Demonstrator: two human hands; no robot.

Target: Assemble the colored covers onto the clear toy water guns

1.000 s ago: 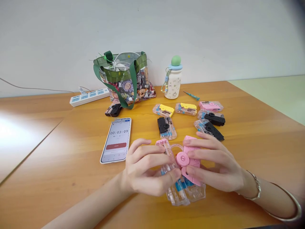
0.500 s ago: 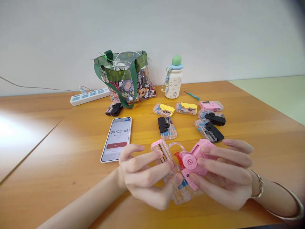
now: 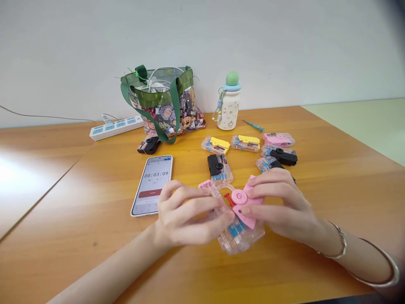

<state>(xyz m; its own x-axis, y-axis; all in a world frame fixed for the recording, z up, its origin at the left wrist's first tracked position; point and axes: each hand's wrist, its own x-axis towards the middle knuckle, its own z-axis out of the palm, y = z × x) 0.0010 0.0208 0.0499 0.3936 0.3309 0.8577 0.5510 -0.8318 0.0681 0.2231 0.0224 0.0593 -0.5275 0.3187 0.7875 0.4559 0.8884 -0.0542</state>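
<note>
Between my hands is a pink and clear plastic toy gun with a red trigger and blue parts inside its clear body. My left hand is closed around the clear left side, its fingertips near the red trigger. The fingers of my right hand grip the pink part beside the round disc. Both hands hold it above the table. Just beyond it lies a similar black and clear toy gun. My right fingers partly cover another black and clear one.
A phone showing a timer lies left of my hands. Farther back are two yellow and clear toy guns, a pink one, more black ones, a small blue screwdriver, a white bottle, a clear bag and a power strip.
Both hands have moved the toy gun slightly up and left. My right hand has shifted its fingers on the pink part and now overlaps a black toy gun behind.
</note>
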